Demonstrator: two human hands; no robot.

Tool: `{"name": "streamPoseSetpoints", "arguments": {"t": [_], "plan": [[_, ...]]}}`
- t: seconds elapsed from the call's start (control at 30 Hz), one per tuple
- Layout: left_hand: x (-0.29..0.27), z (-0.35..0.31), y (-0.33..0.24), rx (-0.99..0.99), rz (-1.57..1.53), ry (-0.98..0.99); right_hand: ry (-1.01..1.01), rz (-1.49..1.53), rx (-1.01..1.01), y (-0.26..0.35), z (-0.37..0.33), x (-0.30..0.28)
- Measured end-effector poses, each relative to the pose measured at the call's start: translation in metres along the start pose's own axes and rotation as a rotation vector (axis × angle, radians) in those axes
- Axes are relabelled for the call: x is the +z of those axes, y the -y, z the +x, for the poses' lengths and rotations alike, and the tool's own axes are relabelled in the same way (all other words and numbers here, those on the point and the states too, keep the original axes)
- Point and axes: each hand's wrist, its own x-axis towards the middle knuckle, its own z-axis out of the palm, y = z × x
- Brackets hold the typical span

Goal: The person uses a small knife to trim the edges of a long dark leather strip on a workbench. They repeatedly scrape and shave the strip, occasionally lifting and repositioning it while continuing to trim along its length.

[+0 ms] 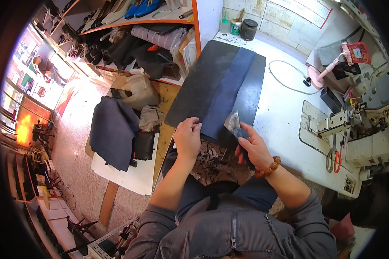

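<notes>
A long dark blue strip of material (229,88) lies lengthwise on a black board (199,75), its near end at the board's front edge. My right hand (256,149) is closed around the dark handle of a broad-bladed knife (232,122); its pale, worn blade points up and left, over or against the strip's near right side. I cannot tell whether the blade touches it. My left hand (187,137) is at the board's near left corner, fingers curled together beside the strip's left edge. Whatever those fingers may hold is hidden.
On the white table, right, stand a sewing machine (371,142), orange-handled scissors (334,157) and a pink stand (320,75) with a cable. Jars (249,30) stand behind the board. Left, a dark sheet of material (112,131) lies near a crowded shoe shelf (138,26). Scraps (212,162) lie below.
</notes>
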Motion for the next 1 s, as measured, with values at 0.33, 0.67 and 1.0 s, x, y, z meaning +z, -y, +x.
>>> {"name": "streamPoseSetpoints", "arguments": {"t": [0.33, 0.67, 1.0], "plan": [[0.024, -0.079, -0.028, -0.938, -0.830, -0.026, -0.118, -0.791, -0.312, 0.007, 0.018, -0.004], [0.015, -0.014, -0.023, 0.109, 0.359, -0.087, -0.401, -0.672, -0.474, 0.013, 0.063, -0.009], [0.041, 0.011, -0.025, 0.180, 0.325, 0.019, -0.829, -1.191, -0.259, -0.022, 0.046, -0.109]]}}
